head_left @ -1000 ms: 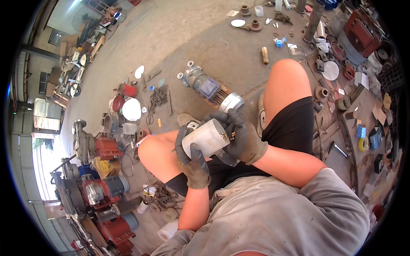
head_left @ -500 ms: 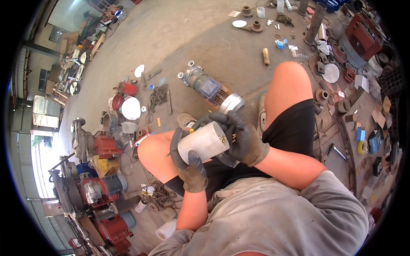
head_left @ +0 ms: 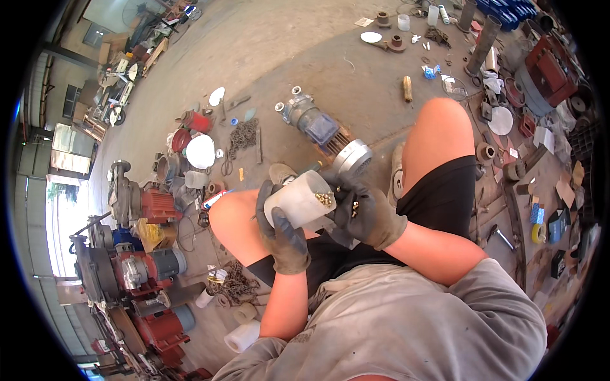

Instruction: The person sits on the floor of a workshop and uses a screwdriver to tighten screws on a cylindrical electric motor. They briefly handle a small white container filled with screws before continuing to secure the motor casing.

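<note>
Grey shirt (head_left: 406, 317) and black shorts (head_left: 445, 190) came nearest; the person sat with knees apart. Both hands wore dark gloves. Left hand (head_left: 283, 238) was wrapped around a whitish translucent cup (head_left: 293, 202), grasping it by the side. The cup sat above the lap, between the knees, tipped over with its mouth toward the right hand (head_left: 372, 217). Small brass-coloured pieces (head_left: 324, 199) lay just inside the mouth. Right hand was curled beside that mouth, grasping a few loose brass bits (head_left: 355, 207) that showed at its fingers — exact count unclear.

Just past the hands, a grey pump unit (head_left: 318, 129) with a silvery ring end lay on the floor. To the left: red motors (head_left: 157, 204) in a row, a white disc (head_left: 201, 151) and a heap of chain (head_left: 243, 136). To the right: a metal-handled tool (head_left: 504, 237), a yellow tape roll (head_left: 539, 234) and a red toolbox-like case (head_left: 551, 68). Farther off, a scooter (head_left: 121, 95) stood near the left wall — small, details blurred.
</note>
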Action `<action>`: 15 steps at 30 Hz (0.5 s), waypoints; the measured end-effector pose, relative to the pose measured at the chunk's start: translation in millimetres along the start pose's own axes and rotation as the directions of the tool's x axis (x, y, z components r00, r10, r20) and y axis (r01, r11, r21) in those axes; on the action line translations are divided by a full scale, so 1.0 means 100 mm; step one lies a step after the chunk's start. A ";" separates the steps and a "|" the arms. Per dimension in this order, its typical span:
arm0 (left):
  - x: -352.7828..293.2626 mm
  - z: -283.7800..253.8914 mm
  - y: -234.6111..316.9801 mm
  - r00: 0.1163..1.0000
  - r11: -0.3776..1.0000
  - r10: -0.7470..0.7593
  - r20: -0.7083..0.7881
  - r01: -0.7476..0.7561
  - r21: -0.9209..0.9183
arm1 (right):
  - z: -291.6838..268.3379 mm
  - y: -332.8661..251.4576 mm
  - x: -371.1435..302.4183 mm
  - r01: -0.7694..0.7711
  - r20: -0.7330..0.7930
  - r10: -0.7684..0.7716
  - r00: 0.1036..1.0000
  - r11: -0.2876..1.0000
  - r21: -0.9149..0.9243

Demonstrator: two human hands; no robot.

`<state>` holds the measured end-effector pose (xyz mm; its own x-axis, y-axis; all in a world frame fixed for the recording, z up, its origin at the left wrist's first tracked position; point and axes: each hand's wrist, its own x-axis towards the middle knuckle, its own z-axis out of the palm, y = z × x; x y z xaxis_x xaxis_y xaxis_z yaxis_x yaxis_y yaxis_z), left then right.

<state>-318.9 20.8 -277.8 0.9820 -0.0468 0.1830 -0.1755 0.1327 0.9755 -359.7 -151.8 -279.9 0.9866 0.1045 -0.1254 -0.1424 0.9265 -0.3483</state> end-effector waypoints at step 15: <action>0.49 -0.70 0.47 0.952 0.283 -0.134 0.274 0.302 -0.910 | -0.25 0.04 0.11 -0.153 -0.091 0.141 0.986 0.978 -0.144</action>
<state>-274.3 94.5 -231.6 0.9394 -0.3339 0.0772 0.3105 0.9246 0.2206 -351.4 -155.9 -305.9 0.9453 0.2002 -0.2575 -0.3015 0.8376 -0.4555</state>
